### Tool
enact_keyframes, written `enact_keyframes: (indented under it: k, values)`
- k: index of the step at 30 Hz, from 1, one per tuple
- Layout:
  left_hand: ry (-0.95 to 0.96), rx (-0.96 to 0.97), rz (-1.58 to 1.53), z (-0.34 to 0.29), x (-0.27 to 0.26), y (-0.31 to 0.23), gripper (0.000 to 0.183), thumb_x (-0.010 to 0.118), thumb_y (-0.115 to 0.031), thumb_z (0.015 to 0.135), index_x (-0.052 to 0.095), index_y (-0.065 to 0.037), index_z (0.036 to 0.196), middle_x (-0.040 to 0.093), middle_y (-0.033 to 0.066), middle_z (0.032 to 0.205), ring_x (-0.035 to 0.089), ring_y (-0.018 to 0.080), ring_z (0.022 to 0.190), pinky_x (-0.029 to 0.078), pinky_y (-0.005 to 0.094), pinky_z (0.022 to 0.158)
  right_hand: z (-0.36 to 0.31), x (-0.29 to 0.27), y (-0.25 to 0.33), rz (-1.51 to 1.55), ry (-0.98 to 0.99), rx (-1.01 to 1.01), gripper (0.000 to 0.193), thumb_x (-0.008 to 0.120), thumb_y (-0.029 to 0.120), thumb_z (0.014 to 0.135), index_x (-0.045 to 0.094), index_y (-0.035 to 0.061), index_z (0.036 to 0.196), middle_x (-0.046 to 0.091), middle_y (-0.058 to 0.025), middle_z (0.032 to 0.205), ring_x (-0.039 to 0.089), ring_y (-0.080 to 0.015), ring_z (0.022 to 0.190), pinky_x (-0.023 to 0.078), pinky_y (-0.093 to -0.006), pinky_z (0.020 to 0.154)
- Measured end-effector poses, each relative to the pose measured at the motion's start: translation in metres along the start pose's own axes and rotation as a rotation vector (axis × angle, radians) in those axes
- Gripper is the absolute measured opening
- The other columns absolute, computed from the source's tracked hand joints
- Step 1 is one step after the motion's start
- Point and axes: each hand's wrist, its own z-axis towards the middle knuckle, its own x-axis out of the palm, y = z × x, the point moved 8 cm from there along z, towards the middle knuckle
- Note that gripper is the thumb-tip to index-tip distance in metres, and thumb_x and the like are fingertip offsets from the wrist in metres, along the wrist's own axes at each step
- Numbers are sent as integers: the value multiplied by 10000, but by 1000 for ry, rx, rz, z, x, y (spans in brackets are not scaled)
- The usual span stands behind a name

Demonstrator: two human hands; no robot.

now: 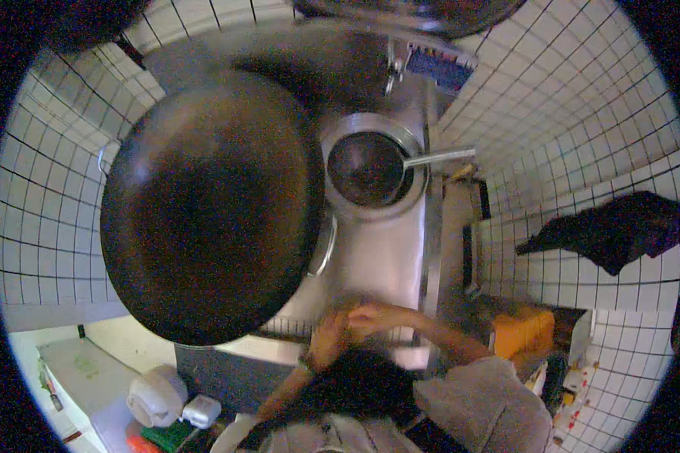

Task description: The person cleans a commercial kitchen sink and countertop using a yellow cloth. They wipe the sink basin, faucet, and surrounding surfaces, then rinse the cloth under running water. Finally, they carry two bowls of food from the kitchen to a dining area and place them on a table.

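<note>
My left hand [327, 341] and my right hand [372, 318] meet in front of my body, over the near edge of the steel cooking counter [381, 260]. They touch or overlap, and blur hides their fingers, so I cannot tell whether anything is between them. Beyond them to the left, a very large dark wok [211, 211] with a side handle [325, 248] covers much of the counter. Farther off, right of the wok, a round dark vessel [364, 167] rests inside a wide steel ring, its long metal handle [440, 157] pointing right.
A tap [392, 72] stands at the back. An orange cloth-like item [523, 333] is at my right, below a dark cloth [619, 230] against the tiled wall. At lower left are a white container [155, 398] and a small white box [202, 411].
</note>
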Motion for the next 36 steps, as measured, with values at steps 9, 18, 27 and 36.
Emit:
enact_keyframes:
  k: [9,18,27,36]
  values:
    - [-110,-49,389,-41,-23,92,544,600,-362,754,498,-227,1270,460,124,1280,420,380,1189,410,498,915,-9,-483,381,-978,-1524,-505,403,647,213,836,533,16,1168,622,-79,1007,571,-170,906,448,-295,834]
    - [-364,-428,344,-105,-119,118,458,634,-184,717,533,-151,1162,529,109,1084,491,311,1010,439,450,774,65,-616,426,-430,-1451,-366,370,649,285,816,563,55,1093,581,-56,885,487,-163,770,372,-285,678]
    - [-1298,-701,225,-183,-220,235,481,629,-126,703,510,-124,1168,451,161,1200,425,364,1056,398,443,861,59,-566,525,-200,-1042,-323,290,584,285,873,563,58,1053,508,23,751,365,-55,575,267,-209,466]
    - [-894,-534,372,-158,-150,174,439,706,-373,673,537,-117,986,500,115,1004,470,351,949,426,443,714,299,-298,440,-269,-465,-5,183,550,267,887,535,95,828,329,91,563,264,-16,411,174,-196,346]
